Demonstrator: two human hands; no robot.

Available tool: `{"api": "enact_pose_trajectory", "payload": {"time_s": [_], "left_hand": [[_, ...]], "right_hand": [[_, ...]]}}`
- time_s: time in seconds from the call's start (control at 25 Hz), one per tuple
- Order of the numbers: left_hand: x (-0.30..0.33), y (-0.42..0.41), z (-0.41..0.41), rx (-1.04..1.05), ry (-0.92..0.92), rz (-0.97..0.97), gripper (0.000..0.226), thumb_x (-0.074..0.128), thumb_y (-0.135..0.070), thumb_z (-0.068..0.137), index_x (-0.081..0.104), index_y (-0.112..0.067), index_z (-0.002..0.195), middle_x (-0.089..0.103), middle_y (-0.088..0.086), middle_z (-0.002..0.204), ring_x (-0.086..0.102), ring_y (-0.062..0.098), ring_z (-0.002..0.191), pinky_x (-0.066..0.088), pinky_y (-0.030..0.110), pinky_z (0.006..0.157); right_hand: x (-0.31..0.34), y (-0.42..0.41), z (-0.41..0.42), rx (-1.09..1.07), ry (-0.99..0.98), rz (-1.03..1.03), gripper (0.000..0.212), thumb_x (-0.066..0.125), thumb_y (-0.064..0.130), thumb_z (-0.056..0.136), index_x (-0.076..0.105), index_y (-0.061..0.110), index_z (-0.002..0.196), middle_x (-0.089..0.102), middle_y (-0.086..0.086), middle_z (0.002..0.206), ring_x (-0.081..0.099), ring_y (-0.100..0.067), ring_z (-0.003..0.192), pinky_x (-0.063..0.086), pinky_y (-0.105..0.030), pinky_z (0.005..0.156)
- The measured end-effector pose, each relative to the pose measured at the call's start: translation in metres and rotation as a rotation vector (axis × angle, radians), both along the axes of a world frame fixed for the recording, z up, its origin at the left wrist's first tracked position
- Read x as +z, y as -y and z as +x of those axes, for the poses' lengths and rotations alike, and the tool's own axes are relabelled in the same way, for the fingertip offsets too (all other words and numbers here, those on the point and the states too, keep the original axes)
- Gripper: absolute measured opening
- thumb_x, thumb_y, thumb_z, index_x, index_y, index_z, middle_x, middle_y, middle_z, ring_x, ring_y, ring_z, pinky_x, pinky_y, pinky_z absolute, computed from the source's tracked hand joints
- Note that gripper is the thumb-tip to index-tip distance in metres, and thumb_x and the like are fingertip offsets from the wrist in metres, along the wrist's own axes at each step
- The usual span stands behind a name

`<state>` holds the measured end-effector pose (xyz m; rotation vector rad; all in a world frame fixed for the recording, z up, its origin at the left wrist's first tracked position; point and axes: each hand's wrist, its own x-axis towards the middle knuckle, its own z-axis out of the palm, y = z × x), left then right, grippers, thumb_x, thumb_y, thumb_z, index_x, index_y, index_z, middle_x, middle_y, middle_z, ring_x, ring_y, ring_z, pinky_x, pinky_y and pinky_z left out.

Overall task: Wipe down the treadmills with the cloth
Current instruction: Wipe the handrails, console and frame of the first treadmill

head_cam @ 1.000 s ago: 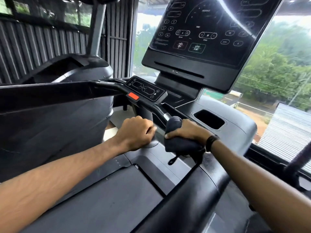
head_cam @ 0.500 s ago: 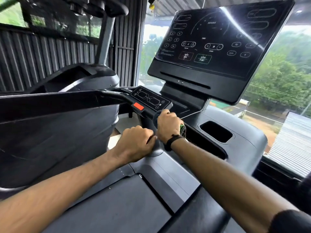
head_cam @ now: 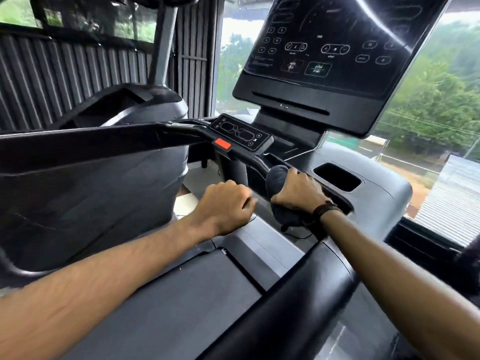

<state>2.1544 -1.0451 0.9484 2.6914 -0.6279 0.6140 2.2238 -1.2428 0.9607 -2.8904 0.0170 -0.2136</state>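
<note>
The dark cloth (head_cam: 279, 179) sits just right of the frame's centre, wrapped round the black handlebar (head_cam: 255, 162) of the treadmill (head_cam: 384, 193); the right hand (head_cam: 298, 192) has its fingers (head_cam: 294, 173) closed over it, pressing it to the bar, with a bunched tail of cloth hanging below the wrist; a dark band (head_cam: 326, 209) circles that wrist. The left hand (head_cam: 224, 202), at centre frame, is curled into a loose fist beside the cloth and apart from it, its knuckles resting near the grey base of the console; whether it grips anything I cannot tell. Above the handlebar, a small control pad (head_cam: 240, 133) with an orange-red tab (head_cam: 222, 144) at its near edge; higher, in the upper right, the large dark display (head_cam: 335, 55) with faint outlined buttons; to the right of the hands, a recessed holder (head_cam: 337, 176) in the grey console. The dark belt (head_cam: 187, 302) runs along the lower centre; a neighbouring machine (head_cam: 85, 183) fills the left; trees (head_cam: 428, 105) show through the window at right.
</note>
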Motion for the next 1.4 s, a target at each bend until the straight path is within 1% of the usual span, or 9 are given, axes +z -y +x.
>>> {"api": "enact_pose_trajectory", "payload": {"time_s": [0.16, 0.32, 0.44, 0.64, 0.76, 0.84, 0.92, 1.16, 1.4], "left_hand": [[0.006, 0.018, -0.011, -0.082, 0.013, 0.040, 0.037, 0.045, -0.039, 0.099, 0.045, -0.019, 0.068, 0.065, 0.011, 0.082, 0.059, 0.036, 0.087, 0.032, 0.035, 0.064], [0.008, 0.028, -0.025, -0.135, 0.025, 0.068, 0.037, 0.045, -0.039, 0.099, 0.047, -0.019, 0.069, 0.064, 0.010, 0.082, 0.060, 0.034, 0.085, 0.029, 0.034, 0.064], [0.011, 0.025, -0.041, -0.166, 0.019, 0.133, 0.035, 0.044, -0.039, 0.099, 0.051, -0.019, 0.072, 0.065, 0.011, 0.088, 0.061, 0.035, 0.088, 0.033, 0.035, 0.066], [0.017, -0.012, -0.072, -0.173, 0.028, 0.170, 0.039, 0.042, -0.039, 0.100, 0.043, -0.017, 0.067, 0.062, 0.007, 0.079, 0.061, 0.036, 0.087, 0.032, 0.036, 0.067], [0.014, -0.040, -0.104, -0.201, -0.018, 0.151, 0.044, 0.042, -0.039, 0.100, 0.038, -0.018, 0.061, 0.048, -0.003, 0.067, 0.054, 0.029, 0.079, 0.031, 0.035, 0.067], [0.011, -0.056, -0.128, -0.215, -0.020, 0.122, 0.046, 0.042, -0.039, 0.100, 0.037, -0.019, 0.059, 0.046, -0.004, 0.063, 0.046, 0.024, 0.071, 0.032, 0.035, 0.067], [0.008, -0.074, -0.152, -0.223, -0.060, 0.056, 0.047, 0.041, -0.042, 0.099, 0.041, -0.018, 0.059, 0.050, -0.003, 0.059, 0.048, 0.024, 0.067, 0.035, 0.037, 0.067], [0.001, -0.136, -0.215, -0.196, -0.173, -0.039, 0.048, 0.036, -0.040, 0.101, 0.060, -0.013, 0.071, 0.063, -0.001, 0.062, 0.060, 0.019, 0.068, 0.050, 0.043, 0.077], [-0.007, -0.198, -0.255, -0.168, -0.319, -0.197, 0.047, 0.035, -0.042, 0.097, 0.063, -0.014, 0.073, 0.068, -0.004, 0.059, 0.064, 0.016, 0.059, 0.053, 0.042, 0.079]], "right_hand": [[0.011, 0.033, -0.031, -0.027, -0.339, 0.296, 0.062, 0.076, 0.070, 0.061, 0.069, 0.017, 0.093, 0.071, 0.001, 0.093, 0.068, -0.019, 0.088, 0.047, -0.030, 0.072], [-0.009, 0.019, -0.055, -0.082, 0.017, -0.080, 0.065, 0.072, 0.050, 0.075, 0.049, 0.010, 0.120, 0.064, -0.013, 0.113, 0.062, -0.037, 0.106, 0.042, -0.036, 0.077], [-0.007, 0.024, -0.066, -0.052, -0.031, 0.006, 0.069, 0.070, 0.050, 0.079, 0.043, 0.015, 0.132, 0.063, -0.017, 0.122, 0.060, -0.040, 0.111, 0.043, -0.040, 0.086], [-0.011, 0.017, -0.113, -0.004, 0.135, 0.042, 0.065, 0.062, 0.019, 0.086, 0.040, 0.018, 0.147, 0.055, -0.016, 0.139, 0.050, -0.037, 0.128, 0.040, -0.042, 0.103], [-0.016, 0.009, -0.146, 0.007, 0.246, 0.231, 0.054, 0.064, 0.015, 0.081, 0.058, 0.023, 0.135, 0.062, -0.008, 0.134, 0.052, -0.031, 0.128, 0.038, -0.043, 0.108], [-0.022, -0.003, -0.168, -0.025, 0.273, 0.395, 0.030, 0.064, 0.024, 0.079, 0.069, 0.038, 0.105, 0.071, 0.003, 0.113, 0.060, -0.026, 0.116, 0.044, -0.042, 0.102], [-0.027, -0.023, -0.190, -0.063, 0.266, 0.435, 0.003, 0.060, 0.037, 0.075, 0.059, 0.040, 0.074, 0.067, 0.008, 0.089, 0.063, -0.023, 0.098, 0.049, -0.039, 0.089], [-0.025, -0.084, -0.244, -0.074, 0.256, 0.453, 0.017, 0.055, 0.043, 0.076, 0.062, 0.028, 0.073, 0.067, 0.006, 0.077, 0.063, -0.021, 0.085, 0.049, -0.036, 0.076], [-0.032, -0.165, -0.314, -0.070, 0.281, 0.454, 0.030, 0.051, 0.046, 0.074, 0.065, 0.021, 0.080, 0.069, 0.003, 0.079, 0.062, -0.021, 0.084, 0.051, -0.041, 0.080]]}}
